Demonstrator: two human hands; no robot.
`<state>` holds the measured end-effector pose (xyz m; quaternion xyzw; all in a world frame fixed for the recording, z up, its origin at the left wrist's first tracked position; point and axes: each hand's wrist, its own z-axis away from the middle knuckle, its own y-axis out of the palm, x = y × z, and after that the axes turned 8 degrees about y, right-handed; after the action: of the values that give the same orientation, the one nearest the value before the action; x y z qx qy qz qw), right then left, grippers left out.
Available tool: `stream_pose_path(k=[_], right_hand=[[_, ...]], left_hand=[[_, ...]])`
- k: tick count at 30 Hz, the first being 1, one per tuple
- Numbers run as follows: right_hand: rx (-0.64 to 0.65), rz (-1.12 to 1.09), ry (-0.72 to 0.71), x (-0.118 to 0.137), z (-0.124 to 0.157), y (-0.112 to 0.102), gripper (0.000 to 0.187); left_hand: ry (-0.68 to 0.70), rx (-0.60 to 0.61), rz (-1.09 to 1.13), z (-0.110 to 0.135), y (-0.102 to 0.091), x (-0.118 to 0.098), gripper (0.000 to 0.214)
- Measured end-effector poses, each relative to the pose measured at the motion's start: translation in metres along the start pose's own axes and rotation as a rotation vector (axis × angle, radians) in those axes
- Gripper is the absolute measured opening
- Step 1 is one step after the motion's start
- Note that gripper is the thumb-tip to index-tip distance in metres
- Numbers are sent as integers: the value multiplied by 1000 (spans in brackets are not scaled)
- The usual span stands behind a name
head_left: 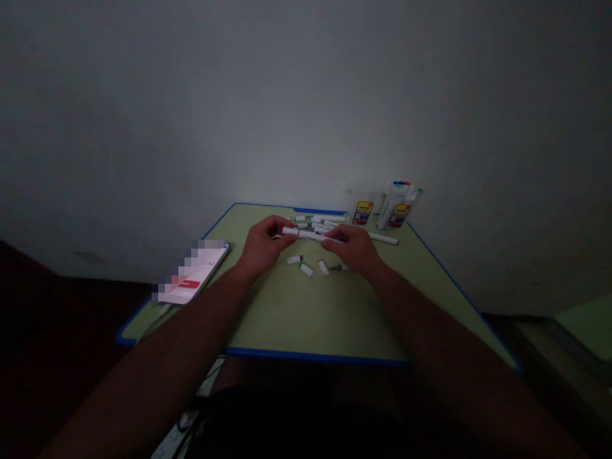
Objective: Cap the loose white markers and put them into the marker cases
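Observation:
Both hands meet over the far middle of a pale green desk. My left hand pinches the left end of a white marker, apparently at its cap. My right hand grips the same marker's barrel on the right. The marker lies level between them, just above the desk. Loose caps with coloured ends lie below the hands. More white markers are scattered just behind them, and one long marker lies to the right.
A phone with a lit screen lies at the desk's left edge. Two clear marker packs stand at the back right against the grey wall. The desk has a blue rim. Another green surface shows at far right.

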<state>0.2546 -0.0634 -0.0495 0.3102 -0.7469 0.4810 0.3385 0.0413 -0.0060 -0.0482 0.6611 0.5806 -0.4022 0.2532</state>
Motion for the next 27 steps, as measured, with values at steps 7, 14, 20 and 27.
stream_pose_path(k=[7,14,20,27], right_hand=[[-1,204,-146,-3,5,4,15],[36,220,-188,-2,6,4,15],[35,212,-206,-2,6,5,14],[29,198,-219,4,10,6,15]], left_hand=[[-47,67,101,3,2,-5,32],[-29,70,89,5,3,-10,28],[-30,127,165,6,4,-11,32],[-176,237,473,8,7,-12,46]])
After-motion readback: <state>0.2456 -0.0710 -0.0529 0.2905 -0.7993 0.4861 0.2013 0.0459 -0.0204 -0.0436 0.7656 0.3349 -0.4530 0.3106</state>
